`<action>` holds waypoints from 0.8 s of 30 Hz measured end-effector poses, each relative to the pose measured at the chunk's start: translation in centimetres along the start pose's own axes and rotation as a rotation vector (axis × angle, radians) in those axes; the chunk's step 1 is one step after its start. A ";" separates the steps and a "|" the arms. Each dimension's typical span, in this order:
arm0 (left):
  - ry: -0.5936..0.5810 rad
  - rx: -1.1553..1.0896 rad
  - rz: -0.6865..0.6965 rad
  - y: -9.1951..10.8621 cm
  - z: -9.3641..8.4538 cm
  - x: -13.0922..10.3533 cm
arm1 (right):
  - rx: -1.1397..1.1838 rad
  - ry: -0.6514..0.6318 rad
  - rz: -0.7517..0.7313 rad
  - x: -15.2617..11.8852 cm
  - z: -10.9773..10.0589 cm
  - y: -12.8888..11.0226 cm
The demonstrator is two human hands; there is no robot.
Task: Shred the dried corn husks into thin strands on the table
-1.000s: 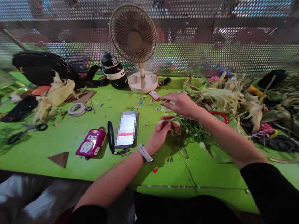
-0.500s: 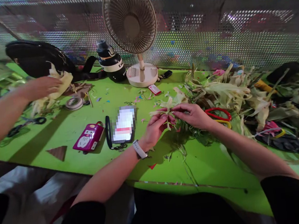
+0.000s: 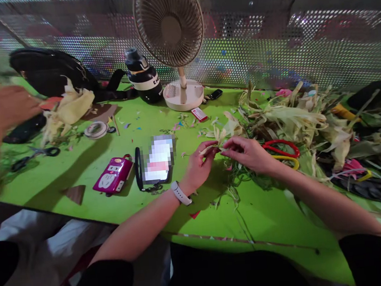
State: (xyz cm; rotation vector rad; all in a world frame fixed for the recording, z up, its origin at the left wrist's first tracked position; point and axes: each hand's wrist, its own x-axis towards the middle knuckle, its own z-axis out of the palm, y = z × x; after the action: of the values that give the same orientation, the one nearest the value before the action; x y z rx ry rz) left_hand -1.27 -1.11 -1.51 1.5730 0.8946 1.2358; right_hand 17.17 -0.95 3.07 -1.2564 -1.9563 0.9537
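Note:
Between my two hands is a small piece of pale corn husk with strips sticking out. My left hand, below a white wristband, pinches the husk from the left. From the right, my right hand pinches the same piece with thumb and forefinger. The fingertips nearly meet and partly hide the husk. A tangle of green strands lies under my right hand. Just to its right are red and yellow scissor-like handles. A lit phone lies left of my left hand.
A heap of corn husks covers the right side. A fan and a black bottle stand at the back. On the left are a magenta power adapter, tape roll, scissors, black bag and another person's hand.
My hands still hold the husk, whose splayed strips now show less between the fingers. The other person's hand has let go of the husks at left and moved further left. The view has shifted slightly.

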 end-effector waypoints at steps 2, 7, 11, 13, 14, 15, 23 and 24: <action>-0.001 0.010 0.070 -0.2 0.1 -0.2 | -0.085 0.020 -0.042 -0.3 -0.1 -0.5; 0.082 -0.029 0.148 0.1 0.1 -0.6 | -0.043 -0.011 -0.094 -0.5 -0.2 -0.9; 0.092 -0.006 0.238 -0.1 0.0 -0.7 | 0.143 0.092 -0.027 0.0 -0.7 -0.3; 0.051 0.028 0.324 -0.3 0.0 -0.7 | 0.289 0.144 0.035 0.2 -0.9 0.0; 0.023 0.047 0.365 -0.3 0.0 -0.7 | 0.339 0.145 0.059 0.3 -0.9 0.0; -0.017 0.067 0.404 -0.2 0.0 -0.7 | 0.363 0.137 0.063 0.3 -0.8 0.0; -0.157 0.194 0.442 1.1 -0.3 -0.9 | 0.553 0.073 0.066 0.3 0.1 0.2; -0.156 0.185 0.439 1.1 -0.3 -0.8 | 0.581 0.049 0.084 0.3 0.1 0.2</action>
State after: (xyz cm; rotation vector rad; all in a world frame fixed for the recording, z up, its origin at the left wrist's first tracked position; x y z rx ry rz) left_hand -1.73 -2.18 -0.67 2.0607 0.5928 1.3316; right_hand 17.08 -0.63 2.83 -1.0101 -1.4393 1.3906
